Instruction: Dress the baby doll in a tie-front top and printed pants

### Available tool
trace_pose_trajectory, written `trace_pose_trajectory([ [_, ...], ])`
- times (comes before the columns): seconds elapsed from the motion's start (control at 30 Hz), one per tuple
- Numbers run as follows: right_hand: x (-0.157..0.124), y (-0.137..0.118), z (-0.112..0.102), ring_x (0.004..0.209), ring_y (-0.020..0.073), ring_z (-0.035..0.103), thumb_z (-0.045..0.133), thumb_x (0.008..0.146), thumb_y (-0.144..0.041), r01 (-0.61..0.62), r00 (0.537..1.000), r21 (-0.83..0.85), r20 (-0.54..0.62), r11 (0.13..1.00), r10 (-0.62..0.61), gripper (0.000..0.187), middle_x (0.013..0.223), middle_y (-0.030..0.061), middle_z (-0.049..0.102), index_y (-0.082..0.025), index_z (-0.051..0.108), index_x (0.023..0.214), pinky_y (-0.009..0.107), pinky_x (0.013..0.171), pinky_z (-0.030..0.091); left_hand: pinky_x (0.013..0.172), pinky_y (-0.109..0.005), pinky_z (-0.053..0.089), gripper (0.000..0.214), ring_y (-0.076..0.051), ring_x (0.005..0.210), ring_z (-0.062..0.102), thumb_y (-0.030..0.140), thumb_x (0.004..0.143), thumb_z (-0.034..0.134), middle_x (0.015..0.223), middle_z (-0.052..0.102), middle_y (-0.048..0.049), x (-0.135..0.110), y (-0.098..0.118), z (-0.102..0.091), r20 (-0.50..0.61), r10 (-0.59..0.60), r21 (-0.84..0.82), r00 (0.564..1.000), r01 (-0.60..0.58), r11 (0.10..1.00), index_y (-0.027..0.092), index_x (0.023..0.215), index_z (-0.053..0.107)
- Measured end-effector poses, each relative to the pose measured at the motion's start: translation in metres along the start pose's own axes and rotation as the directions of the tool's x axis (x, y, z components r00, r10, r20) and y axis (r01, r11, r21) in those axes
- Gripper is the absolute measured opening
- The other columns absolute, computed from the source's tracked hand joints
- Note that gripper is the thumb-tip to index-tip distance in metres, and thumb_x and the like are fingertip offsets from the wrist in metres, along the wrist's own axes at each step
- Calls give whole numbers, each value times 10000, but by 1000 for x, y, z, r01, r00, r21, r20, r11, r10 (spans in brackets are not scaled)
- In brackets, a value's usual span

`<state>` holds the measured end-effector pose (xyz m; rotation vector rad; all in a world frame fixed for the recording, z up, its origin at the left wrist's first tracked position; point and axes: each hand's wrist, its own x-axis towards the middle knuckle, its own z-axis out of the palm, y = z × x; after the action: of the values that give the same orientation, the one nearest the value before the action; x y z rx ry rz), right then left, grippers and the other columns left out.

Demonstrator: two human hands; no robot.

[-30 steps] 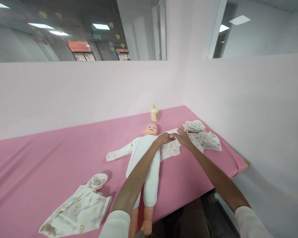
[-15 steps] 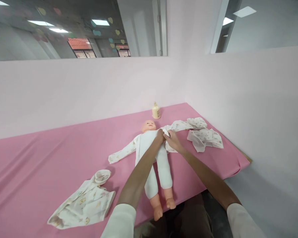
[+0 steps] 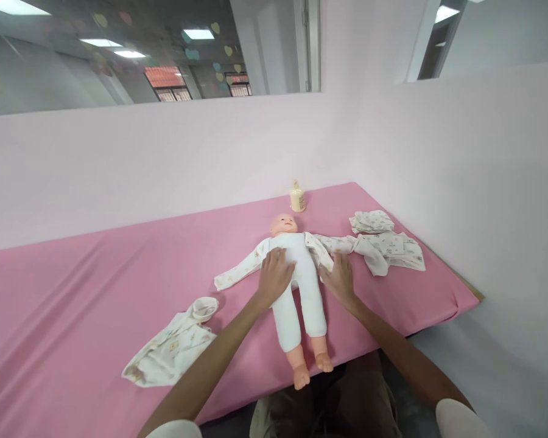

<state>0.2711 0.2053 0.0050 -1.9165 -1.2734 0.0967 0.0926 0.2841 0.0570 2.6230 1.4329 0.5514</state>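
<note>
A baby doll [image 3: 295, 249] with a white cloth body lies face up, its head toward the wall. Both its arms are in the sleeves of a white patterned baby shirt [image 3: 242, 267], whose front is spread apart. My left hand [image 3: 274, 278] rests on the left side of the doll's torso, thumb apart from the fingers; it hides the shirt's edge there. Beside the torso on the right, my right hand [image 3: 340, 281] has its thumb and fingers closed on the shirt's front panel [image 3: 318, 250].
The doll lies on a pink padded table [image 3: 95, 292] against the walls. A pale yellow pump bottle [image 3: 297, 199] stands beyond its head. Folded patterned cloths [image 3: 372, 222] and another garment [image 3: 404, 250] lie at the right, a patterned garment [image 3: 173, 350] at the near left.
My hands were together at the doll's right-side shoulder, holding the shirt; now they are apart. The left has moved onto the torso's left side. The right has lowered, and the shirt panel lies spread out.
</note>
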Motion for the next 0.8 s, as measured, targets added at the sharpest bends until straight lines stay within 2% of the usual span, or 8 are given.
trace_pose_trajectory([
  [0.07, -11, -3, -2, 963, 279, 511, 494, 877, -307, 73, 997, -151, 14, 986, -72, 208, 991, 119, 565, -168, 555, 1019, 421, 853, 414, 1039, -441, 379, 459, -307, 1248, 459, 438, 943, 405, 1329, 507, -163, -28, -17, 0, 2, -129, -85, 992, 128, 988, 149, 1295, 461],
  [0.17, -18, -6, -2, 921, 284, 511, 433, 915, -236, 147, 989, -306, 62, 941, -134, 194, 979, 141, 574, -163, 592, 998, 427, 831, 399, 937, -417, 454, 530, -291, 1136, 551, 566, 911, 415, 1244, 573, -149, -53, -36, 5, 132, -309, -306, 942, 336, 891, 154, 1238, 477],
  [0.3, -15, -4, 4, 939, 311, 523, 484, 849, -145, 189, 973, -376, 194, 907, -123, 214, 1045, 191, 585, -144, 623, 1011, 436, 815, 393, 850, -358, 482, 522, -247, 1004, 619, 585, 915, 386, 1152, 628, -135, -58, -45, 12, 154, -371, -507, 916, 396, 766, 141, 1162, 506],
  [0.4, -14, 0, 9, 905, 297, 546, 503, 807, -110, 213, 959, -378, 258, 901, -118, 248, 1037, 183, 603, -140, 629, 1019, 409, 780, 405, 852, -374, 462, 429, -257, 1034, 593, 469, 959, 315, 1143, 623, -136, -58, -43, 13, 126, -395, -406, 910, 411, 816, 146, 1164, 509],
  [0.5, -11, 4, 7, 837, 242, 572, 450, 841, -94, 189, 961, -343, 257, 920, -102, 271, 1011, 142, 620, -145, 620, 1046, 343, 725, 404, 845, -396, 433, 309, -277, 1035, 547, 260, 937, 311, 1130, 601, -149, -65, -37, 13, 103, -354, -102, 930, 364, 926, 154, 1146, 513],
  [0.63, -3, 9, -7, 753, 206, 567, 350, 901, -114, 125, 978, -346, 201, 930, -57, 295, 936, 113, 617, -145, 628, 996, 305, 641, 366, 827, -399, 414, 307, -292, 997, 523, 123, 852, 361, 1100, 589, -167, -75, -31, 14, 110, -298, 175, 948, 277, 945, 133, 1125, 503],
  [0.7, 2, 7, -18, 814, 216, 563, 344, 904, -138, 114, 990, -338, 112, 934, -81, 299, 963, 115, 612, -148, 639, 953, 302, 651, 368, 847, -415, 404, 299, -309, 1020, 528, 112, 848, 352, 1109, 589, -187, -74, -32, 13, 130, -320, 191, 938, 293, 937, 119, 1102, 510],
  [0.8, 11, -1, -33, 887, 237, 541, 360, 882, -164, 134, 987, -285, -47, 949, -153, 299, 961, 115, 609, -154, 653, 940, 316, 712, 385, 833, -417, 412, 234, -320, 1001, 570, 173, 847, 401, 1094, 610, -198, -66, -42, 8, 213, -398, 74, 892, 392, 917, 130, 1045, 517],
])
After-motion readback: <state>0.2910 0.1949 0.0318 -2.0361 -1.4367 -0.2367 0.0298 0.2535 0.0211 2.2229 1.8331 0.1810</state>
